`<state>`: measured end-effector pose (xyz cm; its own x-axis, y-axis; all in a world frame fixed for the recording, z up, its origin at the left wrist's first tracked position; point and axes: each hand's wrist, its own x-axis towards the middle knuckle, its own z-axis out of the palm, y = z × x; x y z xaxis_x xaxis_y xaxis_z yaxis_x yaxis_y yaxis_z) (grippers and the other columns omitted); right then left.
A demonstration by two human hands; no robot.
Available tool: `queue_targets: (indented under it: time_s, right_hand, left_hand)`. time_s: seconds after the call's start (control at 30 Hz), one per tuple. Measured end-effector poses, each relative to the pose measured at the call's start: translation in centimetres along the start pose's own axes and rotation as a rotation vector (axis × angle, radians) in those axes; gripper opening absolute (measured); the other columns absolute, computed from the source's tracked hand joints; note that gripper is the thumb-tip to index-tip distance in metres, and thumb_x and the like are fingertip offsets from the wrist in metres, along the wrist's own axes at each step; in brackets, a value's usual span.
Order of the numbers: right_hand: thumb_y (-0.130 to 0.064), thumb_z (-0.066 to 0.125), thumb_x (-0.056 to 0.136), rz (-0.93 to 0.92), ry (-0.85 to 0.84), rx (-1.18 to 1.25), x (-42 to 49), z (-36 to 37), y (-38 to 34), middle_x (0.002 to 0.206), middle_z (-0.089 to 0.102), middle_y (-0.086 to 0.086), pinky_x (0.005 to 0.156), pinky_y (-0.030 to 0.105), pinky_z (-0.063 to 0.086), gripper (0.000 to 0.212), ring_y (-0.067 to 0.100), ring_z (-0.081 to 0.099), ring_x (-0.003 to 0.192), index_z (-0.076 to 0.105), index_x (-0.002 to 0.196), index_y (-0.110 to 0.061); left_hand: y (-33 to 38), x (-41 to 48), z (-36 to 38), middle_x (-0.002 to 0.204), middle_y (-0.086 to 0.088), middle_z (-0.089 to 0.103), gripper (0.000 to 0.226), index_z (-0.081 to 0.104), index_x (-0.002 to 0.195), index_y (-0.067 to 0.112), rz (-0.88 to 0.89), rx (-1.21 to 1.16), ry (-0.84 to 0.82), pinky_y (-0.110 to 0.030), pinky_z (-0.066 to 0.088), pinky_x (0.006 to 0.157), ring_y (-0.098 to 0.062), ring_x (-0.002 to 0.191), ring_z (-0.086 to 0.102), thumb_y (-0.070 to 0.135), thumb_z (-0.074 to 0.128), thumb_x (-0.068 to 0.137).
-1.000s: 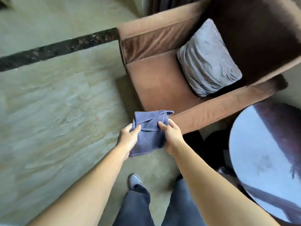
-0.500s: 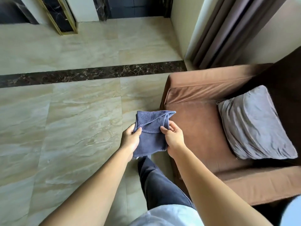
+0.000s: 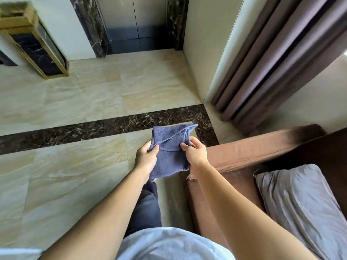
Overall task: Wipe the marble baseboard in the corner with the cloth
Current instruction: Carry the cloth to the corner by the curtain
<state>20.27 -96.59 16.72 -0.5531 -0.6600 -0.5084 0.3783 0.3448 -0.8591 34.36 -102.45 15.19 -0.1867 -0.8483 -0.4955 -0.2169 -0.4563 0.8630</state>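
Cream marble floor [image 3: 65,184] crossed by a dark marble strip [image 3: 93,128], a curtain [image 3: 272,72] in the corner, a brown armchair [image 3: 244,152] to the right. The folded blue cloth [image 3: 169,156] hangs over the floor, left hand [image 3: 146,158] and right hand [image 3: 197,152] each with a grip pinching its sides.

— Floor?
— Beige marble tiles [image 3: 78,102], glossy, crossed by a dark veined band [image 3: 93,128].
— Walls?
— Cream wall [image 3: 206,44]; steel doors [image 3: 135,21] in a dark marble frame [image 3: 88,25]. A gold-edged black stand [image 3: 37,47] sits left.
— Furniture?
— Brown armchair [image 3: 240,152] at right with a grey cushion [image 3: 300,207]; mauve curtain [image 3: 277,59] behind it, daylight at its edge.
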Motion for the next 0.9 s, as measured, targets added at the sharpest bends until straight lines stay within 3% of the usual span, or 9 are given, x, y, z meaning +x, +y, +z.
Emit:
queue_targets:
  time_s: [0.13,0.23,0.3,0.43,0.6,0.67,0.73,0.9]
  right_hand:
    - [0.005,0.057,0.089,0.031,0.046,-0.08,9.1,1.8,-3.7,0.087,0.073,0.003,0.094,0.046,0.053,0.026,0.022,0.065,0.087,0.07,0.087,-0.017]
    - [0.002,0.059,0.088,0.061,0.143,-0.15,19.0,3.3,-8.6,0.089,0.075,0.006,0.094,0.049,0.054,0.021,0.024,0.067,0.086,0.071,0.087,-0.016]
    - [0.0,0.059,0.087,0.072,0.172,-0.173,23.5,3.6,-12.1,0.089,0.076,0.004,0.093,0.049,0.055,0.021,0.025,0.068,0.087,0.071,0.085,-0.017]
    - [-0.001,0.06,0.086,0.104,0.263,-0.15,32.6,2.9,-18.5,0.085,0.076,-0.002,0.091,0.047,0.056,0.028,0.022,0.068,0.085,0.072,0.077,-0.026]
    - [-0.001,0.06,0.086,0.2,0.346,-0.175,45.1,0.5,-22.5,0.084,0.075,0.001,0.088,0.04,0.055,0.025,0.021,0.065,0.083,0.07,0.079,-0.022]
    - [-0.001,0.061,0.086,0.247,0.349,-0.209,52.3,-1.0,-22.7,0.088,0.075,0.004,0.086,0.038,0.054,0.023,0.022,0.064,0.084,0.07,0.08,-0.021]
    - [-0.001,0.062,0.086,0.301,0.341,-0.261,56.9,-1.8,-22.7,0.089,0.074,0.005,0.082,0.035,0.053,0.021,0.021,0.064,0.082,0.069,0.082,-0.02]
    - [-0.004,0.061,0.084,0.38,0.342,-0.453,72.8,-4.8,-17.8,0.072,0.064,0.001,0.069,0.032,0.048,0.025,0.018,0.056,0.07,0.06,0.067,-0.023]
  left_hand:
    - [3.4,9.3,3.2,0.111,0.0,0.073,0.019,0.07,0.106,0.025,-0.045,0.016,-0.051,-0.047,0.05,0.103,-0.026,0.112,0.067,0.016,0.059,0.095]
    - [8.3,20.0,6.8,0.132,0.003,0.062,0.032,0.063,0.128,0.014,-0.135,0.019,-0.124,-0.038,0.045,0.107,-0.019,0.119,0.06,0.014,0.058,0.097]
    - [11.3,25.2,9.1,0.138,0.001,0.061,0.042,0.058,0.137,0.014,-0.186,0.044,-0.176,-0.042,0.045,0.109,-0.02,0.123,0.059,0.019,0.059,0.096]
    - [17.9,34.1,15.0,0.13,-0.003,0.067,0.039,0.063,0.132,0.021,-0.243,0.089,-0.202,-0.046,0.05,0.104,-0.025,0.115,0.065,0.023,0.062,0.093]
    - [21.7,44.4,23.7,0.118,-0.002,0.071,0.034,0.067,0.126,0.02,-0.329,0.183,-0.263,-0.041,0.052,0.099,-0.027,0.108,0.066,0.024,0.06,0.093]
    - [21.4,50.0,28.1,0.111,-0.006,0.071,0.03,0.068,0.123,0.016,-0.336,0.212,-0.26,-0.035,0.051,0.092,-0.026,0.102,0.066,0.019,0.058,0.095]
    - [21.1,53.6,30.4,0.116,-0.006,0.071,0.032,0.067,0.125,0.015,-0.337,0.245,-0.213,-0.035,0.051,0.097,-0.025,0.107,0.066,0.019,0.059,0.094]
    - [14.0,66.4,38.4,0.113,-0.01,0.07,0.029,0.068,0.121,0.008,-0.391,0.314,-0.216,-0.027,0.041,0.082,-0.026,0.106,0.064,0.014,0.058,0.095]
